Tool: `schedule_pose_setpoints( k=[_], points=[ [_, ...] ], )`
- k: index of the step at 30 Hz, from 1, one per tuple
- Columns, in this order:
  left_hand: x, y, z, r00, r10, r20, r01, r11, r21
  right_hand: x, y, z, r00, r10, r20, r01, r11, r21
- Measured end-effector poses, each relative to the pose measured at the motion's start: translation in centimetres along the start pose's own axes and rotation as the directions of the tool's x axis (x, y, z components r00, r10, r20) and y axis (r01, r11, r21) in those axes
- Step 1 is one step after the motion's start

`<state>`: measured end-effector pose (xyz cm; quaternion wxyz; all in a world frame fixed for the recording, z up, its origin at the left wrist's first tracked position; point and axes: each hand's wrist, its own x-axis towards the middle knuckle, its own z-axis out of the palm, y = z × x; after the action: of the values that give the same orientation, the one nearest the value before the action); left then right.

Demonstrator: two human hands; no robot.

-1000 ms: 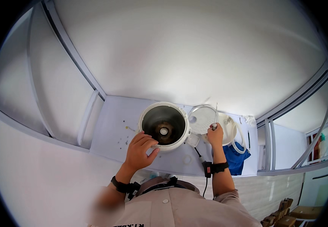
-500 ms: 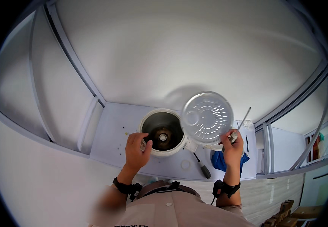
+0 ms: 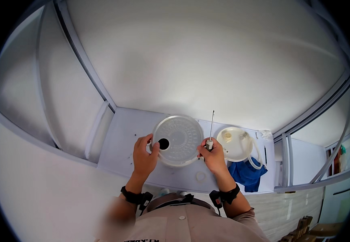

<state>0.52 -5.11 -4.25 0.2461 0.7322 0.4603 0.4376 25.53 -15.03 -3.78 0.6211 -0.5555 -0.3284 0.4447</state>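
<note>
Round pot body (image 3: 171, 161) mostly hidden under grey lid (image 3: 178, 139), blue cloth (image 3: 247, 175) partly behind right hand (image 3: 213, 155)

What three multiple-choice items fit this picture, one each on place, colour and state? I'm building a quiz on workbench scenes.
1. Where does the blue cloth lie?
A. left of the round lid
B. right of the right hand
C. on the lid

2. What colour is the plate?
A. white
B. red
C. black

3. What does the right hand hold?
A. nothing
B. the cloth
C. a screwdriver

Answers: 1 B, the cloth hangs at the table's right end. 2 A, it looks white like the table. 3 C, the fingers close on the handle, shaft pointing up, while the left hand grips the round lid.
</note>
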Motion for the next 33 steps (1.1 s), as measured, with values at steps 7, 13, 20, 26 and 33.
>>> schedule_pose_setpoints(
  k=[7, 13, 20, 26, 33],
  points=[
    [0.8, -0.8, 0.4, 1.000, -0.026, 0.009, 0.026, 1.000, -0.009, -0.1, -0.7, 1.1, 0.985, -0.094, -0.144, 0.052, 0.961, -0.272],
    [1.5, -0.7, 0.9, 1.000, -0.013, 0.007, 0.013, 1.000, -0.019, 0.1, 0.0, 0.4, 0.965, -0.240, -0.109, 0.141, 0.819, -0.555],
    [1.8, -1.0, 0.9, 1.000, -0.023, 0.010, 0.023, 0.999, -0.039, 0.4, -0.1, 0.5, 0.952, -0.292, -0.090, 0.162, 0.734, -0.660],
    [2.3, -1.8, 0.7, 0.995, -0.086, 0.041, 0.089, 0.994, -0.069, 0.8, -1.2, 0.6, 0.970, -0.234, -0.072, 0.119, 0.706, -0.698],
    [3.1, -1.8, 0.4, 0.976, -0.170, 0.137, 0.184, 0.978, -0.097, 1.2, -1.1, 0.3, 0.967, -0.246, -0.062, 0.130, 0.690, -0.712]
  ],
)
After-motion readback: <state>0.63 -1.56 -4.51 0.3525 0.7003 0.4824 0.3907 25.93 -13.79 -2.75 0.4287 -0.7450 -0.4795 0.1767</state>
